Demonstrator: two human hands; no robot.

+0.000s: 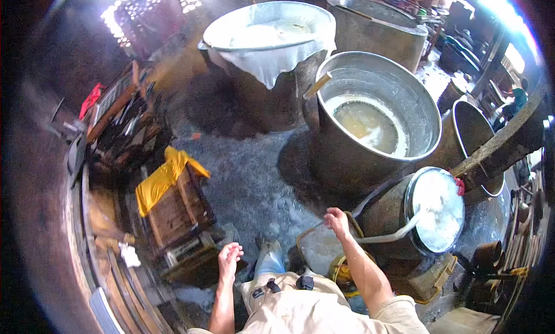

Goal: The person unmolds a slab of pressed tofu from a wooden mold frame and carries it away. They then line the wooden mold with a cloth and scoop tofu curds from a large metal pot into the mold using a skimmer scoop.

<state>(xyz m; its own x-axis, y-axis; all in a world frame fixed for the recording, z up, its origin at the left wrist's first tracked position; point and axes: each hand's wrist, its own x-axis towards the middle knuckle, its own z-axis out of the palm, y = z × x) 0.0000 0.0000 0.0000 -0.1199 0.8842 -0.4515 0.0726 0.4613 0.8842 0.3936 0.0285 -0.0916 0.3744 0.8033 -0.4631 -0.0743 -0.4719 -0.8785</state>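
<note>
My left hand (230, 260) hangs in front of my body, its fingers loosely bent and apart, with nothing in it. To its right, my right hand (337, 222) is held out over a shallow rectangular tray (317, 248); its fingers are half curled and I see nothing in them. Whether it touches the tray's rim I cannot tell. Beside my right forearm, a pale hose or pipe (393, 234) runs to a drum (384, 221) topped with white, frothy-looking stuff (436, 209). A yellow-rimmed bucket (342, 273) is partly hidden behind that forearm.
Ahead stands a large metal vat (399, 108) with cloudy liquid low inside. Behind it, another vat (269, 82) has white cloth over its rim. A yellow cloth (165, 181) drapes a wooden box (176, 209) at left. The floor (248, 178) looks wet. A wooden beam (500, 137) slants at right.
</note>
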